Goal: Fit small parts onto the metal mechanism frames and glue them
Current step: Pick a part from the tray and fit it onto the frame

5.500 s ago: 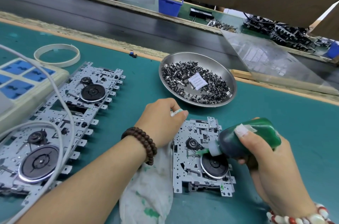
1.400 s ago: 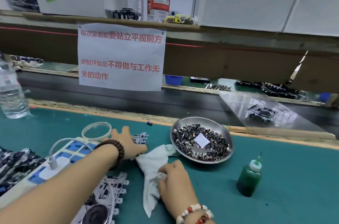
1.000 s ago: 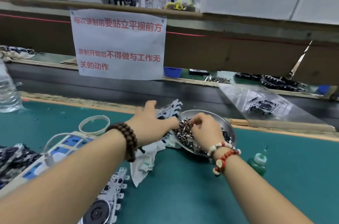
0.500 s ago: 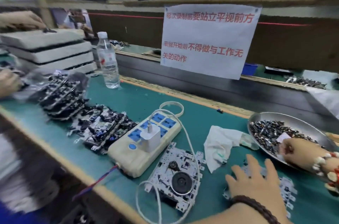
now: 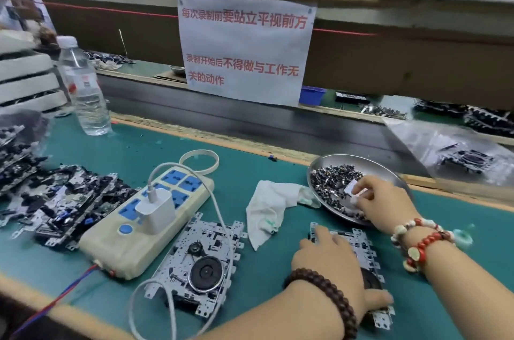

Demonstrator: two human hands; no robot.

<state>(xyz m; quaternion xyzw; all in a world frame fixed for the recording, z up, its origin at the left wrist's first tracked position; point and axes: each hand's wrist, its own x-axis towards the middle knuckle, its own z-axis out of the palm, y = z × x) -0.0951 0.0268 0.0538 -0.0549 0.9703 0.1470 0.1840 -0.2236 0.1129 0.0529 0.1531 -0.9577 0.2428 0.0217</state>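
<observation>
On the green bench mat (image 5: 278, 172), near edge: a metal mechanism frame (image 5: 364, 250) lies flat under the left hand (image 5: 328, 264), whose fingers spread over it and press it down, gripping nothing. Its long axis runs from the person toward the steel dish (image 5: 389, 164) of small parts (image 5: 331, 181), just beyond its far end. The right hand (image 5: 381, 200) reaches into that dish, fingertips curled among the parts; whether one is pinched cannot be told. A second frame (image 5: 200, 261) lies to the left, beside a stained cloth (image 5: 267, 206). The right hand is nearer the parts, and likely carries one back toward the held frame.
</observation>
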